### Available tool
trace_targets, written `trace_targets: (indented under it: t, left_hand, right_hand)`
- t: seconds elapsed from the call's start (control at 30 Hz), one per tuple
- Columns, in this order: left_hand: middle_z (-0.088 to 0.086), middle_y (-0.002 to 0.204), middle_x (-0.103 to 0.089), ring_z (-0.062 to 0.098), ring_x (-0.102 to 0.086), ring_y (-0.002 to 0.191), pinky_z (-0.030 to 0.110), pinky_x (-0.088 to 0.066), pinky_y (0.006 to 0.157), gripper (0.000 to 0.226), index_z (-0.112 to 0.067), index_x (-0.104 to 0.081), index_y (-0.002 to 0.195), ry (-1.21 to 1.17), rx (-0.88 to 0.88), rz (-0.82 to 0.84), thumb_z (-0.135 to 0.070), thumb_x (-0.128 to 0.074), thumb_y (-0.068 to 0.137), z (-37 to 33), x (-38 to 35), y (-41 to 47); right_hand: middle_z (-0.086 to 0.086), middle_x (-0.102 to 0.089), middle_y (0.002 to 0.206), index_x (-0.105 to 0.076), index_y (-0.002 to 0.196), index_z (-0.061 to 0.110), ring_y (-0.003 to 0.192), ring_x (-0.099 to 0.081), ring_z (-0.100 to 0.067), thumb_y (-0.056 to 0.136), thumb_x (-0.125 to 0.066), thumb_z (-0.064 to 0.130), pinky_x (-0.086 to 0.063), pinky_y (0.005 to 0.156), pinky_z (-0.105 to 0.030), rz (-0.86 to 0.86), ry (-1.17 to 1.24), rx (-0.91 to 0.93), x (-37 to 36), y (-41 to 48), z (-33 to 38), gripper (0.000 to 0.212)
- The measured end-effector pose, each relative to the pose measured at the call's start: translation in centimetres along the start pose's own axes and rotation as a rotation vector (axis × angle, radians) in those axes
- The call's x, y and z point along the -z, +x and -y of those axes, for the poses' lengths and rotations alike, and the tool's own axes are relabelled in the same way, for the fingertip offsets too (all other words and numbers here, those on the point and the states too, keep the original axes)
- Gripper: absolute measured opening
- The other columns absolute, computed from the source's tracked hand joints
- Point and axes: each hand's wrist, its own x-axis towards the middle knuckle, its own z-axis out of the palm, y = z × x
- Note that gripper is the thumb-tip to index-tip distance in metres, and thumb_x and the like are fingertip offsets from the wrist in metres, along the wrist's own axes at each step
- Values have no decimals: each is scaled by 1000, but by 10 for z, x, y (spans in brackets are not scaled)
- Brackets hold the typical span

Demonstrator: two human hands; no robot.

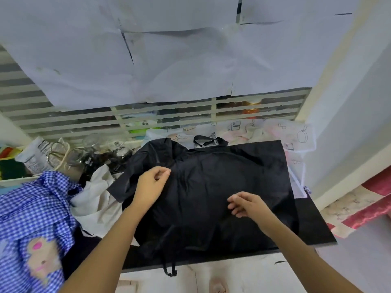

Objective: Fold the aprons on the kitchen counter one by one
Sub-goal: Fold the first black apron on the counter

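Black apron point(211, 187) runs away from you — neck loop point(206, 141) far, ties point(169, 269) near; your left hand point(151, 186) and right hand point(246, 205) curl over it, grip unclear.

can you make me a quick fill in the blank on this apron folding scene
1. The left hand and right hand are over a spread apron coloured ____.
2. The crumpled gingham apron at the left is white and ____.
3. The plain cloth lying between those two aprons is ____.

Missing words: black; blue; white
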Motion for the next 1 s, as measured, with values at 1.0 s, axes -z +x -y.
trace_targets:
  t: [1.0]
  left_hand:
    - [9,103,-69,16,-61,90,34,-35,93,33,-8,-60,115,-924,819,-103,-27,-39,99,66,-12,-169]
  right_hand:
    - [-9,-71,66,-56,121,-5,47,-64,-11,92,-61,13,-50,41,-18,-131,649,-399,-30,-70,-90,35]
